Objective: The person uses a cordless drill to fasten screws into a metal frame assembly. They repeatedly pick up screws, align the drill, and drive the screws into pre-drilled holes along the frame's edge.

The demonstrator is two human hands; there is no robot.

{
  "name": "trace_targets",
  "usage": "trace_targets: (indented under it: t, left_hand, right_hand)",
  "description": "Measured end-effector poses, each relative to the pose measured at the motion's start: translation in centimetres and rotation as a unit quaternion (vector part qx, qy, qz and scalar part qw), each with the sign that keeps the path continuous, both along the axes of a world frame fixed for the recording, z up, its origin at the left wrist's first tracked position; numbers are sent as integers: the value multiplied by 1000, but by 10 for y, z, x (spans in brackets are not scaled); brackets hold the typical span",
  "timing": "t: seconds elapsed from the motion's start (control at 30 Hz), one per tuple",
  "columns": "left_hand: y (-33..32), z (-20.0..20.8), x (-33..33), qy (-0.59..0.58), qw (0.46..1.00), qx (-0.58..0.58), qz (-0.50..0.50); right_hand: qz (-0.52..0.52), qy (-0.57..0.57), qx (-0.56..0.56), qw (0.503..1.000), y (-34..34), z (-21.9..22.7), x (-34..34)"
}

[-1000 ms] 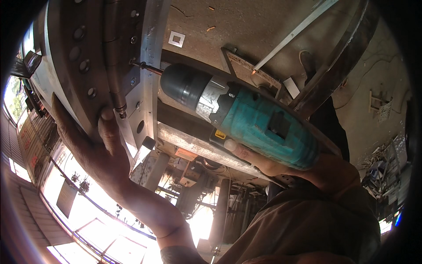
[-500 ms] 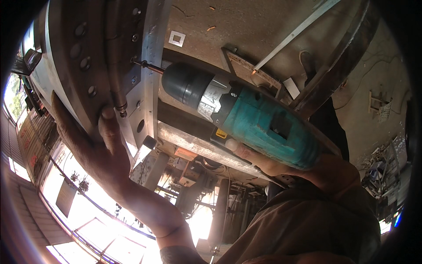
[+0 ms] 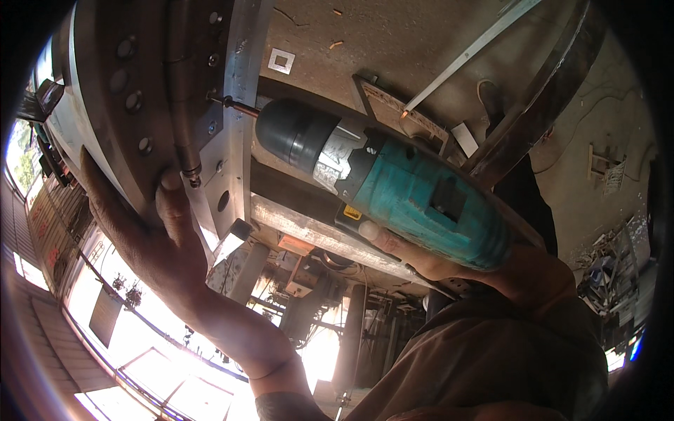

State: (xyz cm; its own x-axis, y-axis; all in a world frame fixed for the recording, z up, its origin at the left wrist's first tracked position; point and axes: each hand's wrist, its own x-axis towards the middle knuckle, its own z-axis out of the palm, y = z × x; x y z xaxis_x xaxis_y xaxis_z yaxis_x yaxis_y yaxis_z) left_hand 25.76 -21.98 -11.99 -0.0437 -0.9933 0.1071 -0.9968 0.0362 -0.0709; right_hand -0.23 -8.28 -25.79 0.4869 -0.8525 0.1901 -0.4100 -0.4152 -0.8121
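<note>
My right hand point(image 3: 421, 259) is wrapped round the underside of a teal and black power drill point(image 3: 428, 196). From its black chuck point(image 3: 295, 133) a slim driver bit point(image 3: 242, 107) points left, its tip at a screw position in the plate beside a hinge point(image 3: 184, 133). That hinge runs up a dark metal panel point(image 3: 151, 56) with several round holes. Against the panel's lower part rests my left hand point(image 3: 161, 252), its fingers stretched along the outer edge and its thumb near the hinge's lower end. Screw heads point(image 3: 213, 60) show in the plate above the bit.
Behind the drill run a steel beam point(image 3: 330, 235) and a dark curved metal bar point(image 3: 540, 105). On the floor lie a square plate with a hole point(image 3: 281, 52) and, at right, a heap of scrap point(image 3: 611, 270). A long light bar point(image 3: 470, 52) slants at the top.
</note>
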Motion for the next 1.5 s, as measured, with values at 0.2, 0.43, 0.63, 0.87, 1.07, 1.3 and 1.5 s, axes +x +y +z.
trace_targets:
  t: [0.2,0.43,0.63,0.87,1.07,1.3,1.5]
  left_hand:
    - [0,0,1,-9,1000,-1,-9]
    - [0,0,0,-8,1000,1,-6]
    - [0,0,0,-4,1000,6,-1]
    - [0,0,1,-8,1000,3,0]
    - [0,-1,0,2,1000,-1,-5]
    - [0,0,0,2,1000,3,-8]
    - [0,1,3,-16,1000,3,-17]
  right_hand:
    - [-59,-98,111,987,-20,12,-3]
    - [30,80,-14,996,-19,16,-7]
    - [-10,41,2,999,-15,13,-2]
    - [-31,22,14,999,-18,11,1]
    - [-33,37,2,999,-13,11,2]
    - [-45,73,-28,996,-7,10,7]
    - [-31,29,37,998,-14,18,6]
